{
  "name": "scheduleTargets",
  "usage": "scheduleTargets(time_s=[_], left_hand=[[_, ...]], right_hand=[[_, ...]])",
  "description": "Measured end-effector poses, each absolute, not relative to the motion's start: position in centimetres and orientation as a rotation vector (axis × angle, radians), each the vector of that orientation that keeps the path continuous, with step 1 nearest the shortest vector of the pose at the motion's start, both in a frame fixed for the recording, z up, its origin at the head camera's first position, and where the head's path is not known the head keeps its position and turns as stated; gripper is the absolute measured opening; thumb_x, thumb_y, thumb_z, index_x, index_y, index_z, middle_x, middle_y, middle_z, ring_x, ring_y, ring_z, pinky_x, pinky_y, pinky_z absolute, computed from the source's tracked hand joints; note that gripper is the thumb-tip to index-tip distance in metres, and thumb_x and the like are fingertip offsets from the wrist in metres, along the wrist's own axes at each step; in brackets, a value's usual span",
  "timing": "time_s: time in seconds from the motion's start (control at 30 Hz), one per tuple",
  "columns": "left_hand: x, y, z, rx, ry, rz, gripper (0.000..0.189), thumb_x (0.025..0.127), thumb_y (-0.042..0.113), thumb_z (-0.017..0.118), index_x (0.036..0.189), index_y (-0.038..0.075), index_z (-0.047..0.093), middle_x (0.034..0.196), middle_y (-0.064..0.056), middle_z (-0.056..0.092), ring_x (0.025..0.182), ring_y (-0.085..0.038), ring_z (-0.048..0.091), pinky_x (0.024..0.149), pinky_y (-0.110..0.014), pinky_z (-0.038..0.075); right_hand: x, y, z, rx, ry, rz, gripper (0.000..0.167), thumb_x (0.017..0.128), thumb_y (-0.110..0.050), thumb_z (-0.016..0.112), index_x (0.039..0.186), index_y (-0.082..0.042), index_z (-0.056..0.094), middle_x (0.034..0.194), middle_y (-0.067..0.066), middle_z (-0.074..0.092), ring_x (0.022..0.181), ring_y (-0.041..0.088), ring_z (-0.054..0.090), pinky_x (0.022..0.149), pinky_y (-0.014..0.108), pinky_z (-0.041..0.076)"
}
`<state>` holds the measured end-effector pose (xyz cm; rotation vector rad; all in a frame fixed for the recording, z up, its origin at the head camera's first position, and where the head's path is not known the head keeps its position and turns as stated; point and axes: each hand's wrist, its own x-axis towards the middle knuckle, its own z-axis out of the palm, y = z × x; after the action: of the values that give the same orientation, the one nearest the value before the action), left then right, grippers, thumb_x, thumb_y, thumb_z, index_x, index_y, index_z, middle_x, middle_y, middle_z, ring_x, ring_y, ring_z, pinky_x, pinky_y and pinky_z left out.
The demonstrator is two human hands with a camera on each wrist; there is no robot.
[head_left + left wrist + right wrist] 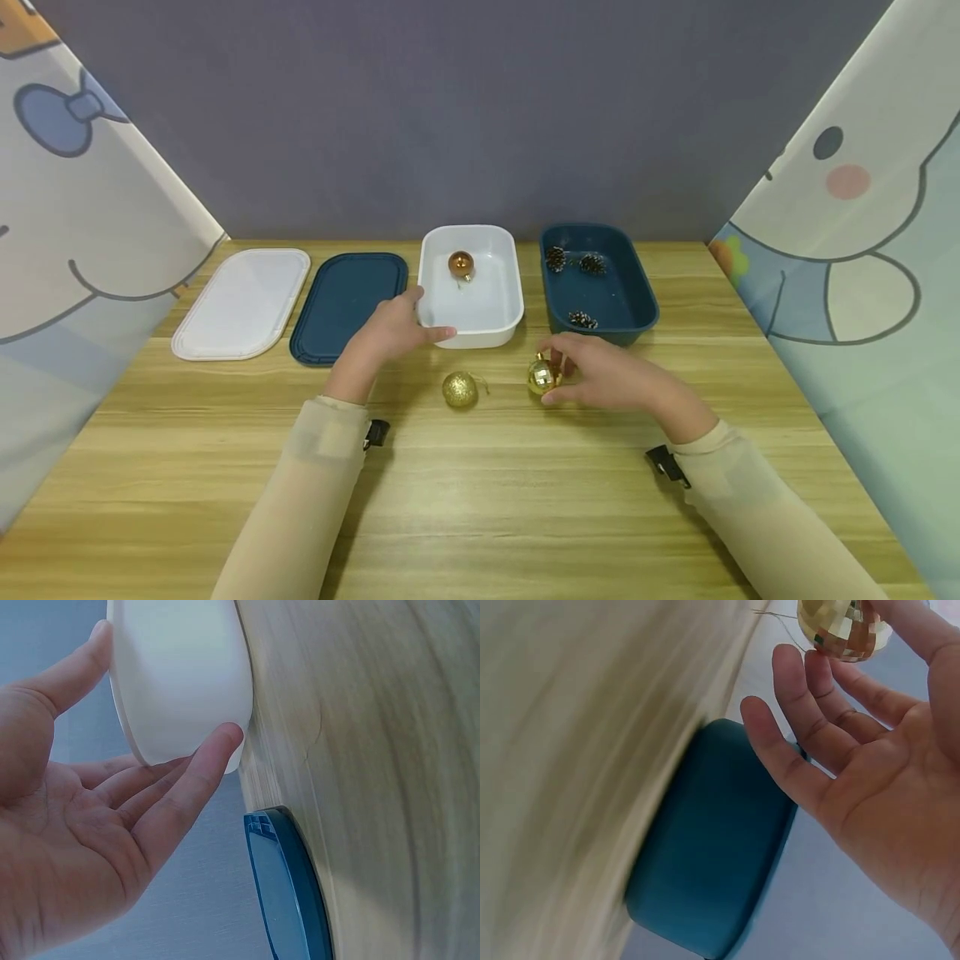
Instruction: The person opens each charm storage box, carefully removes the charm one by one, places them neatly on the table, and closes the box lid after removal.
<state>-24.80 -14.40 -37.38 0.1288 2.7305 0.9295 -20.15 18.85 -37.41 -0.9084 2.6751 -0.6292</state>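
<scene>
In the head view, my left hand (400,325) holds the near left corner of a white container (480,340), thumb at the front rim and fingers along the left side. The left wrist view shows its fingertips against the white wall (184,682). Inside lies a copper-coloured bauble (461,264). My right hand (603,375) grips a shiny gold mirrored bauble (541,377) between thumb and fingers, in front of the containers. Its faceted surface and string show in the right wrist view. A gold glitter bauble (459,390) lies on the table between the hands.
At the right stands a dark blue container (647,310) with several pinecones, one of them a frosted pinecone (592,264). A white lid (240,304) and a dark blue lid (348,300) lie flat at the left. A grey wall rises behind the wooden table (480,517).
</scene>
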Motion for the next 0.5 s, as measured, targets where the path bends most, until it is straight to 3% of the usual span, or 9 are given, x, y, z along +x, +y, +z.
scheduleTargets(time_s=[0.5], left_hand=[[-24.64,-14.30,-37.31,0.129,2.728,0.941,0.100,0.095,0.046,0.081,0.167,0.003,0.027,0.157,-0.024,0.055,0.145,-0.043,0.053,0.116,-0.061,0.046]], right_hand=[[-20.23,18.71,-38.49,-0.901,2.634,-0.569,0.062,0.088,-0.042,0.088,0.134,-0.010,0.062,0.107,-0.001,0.069,0.093,0.012,0.063,0.085,0.035,0.055]])
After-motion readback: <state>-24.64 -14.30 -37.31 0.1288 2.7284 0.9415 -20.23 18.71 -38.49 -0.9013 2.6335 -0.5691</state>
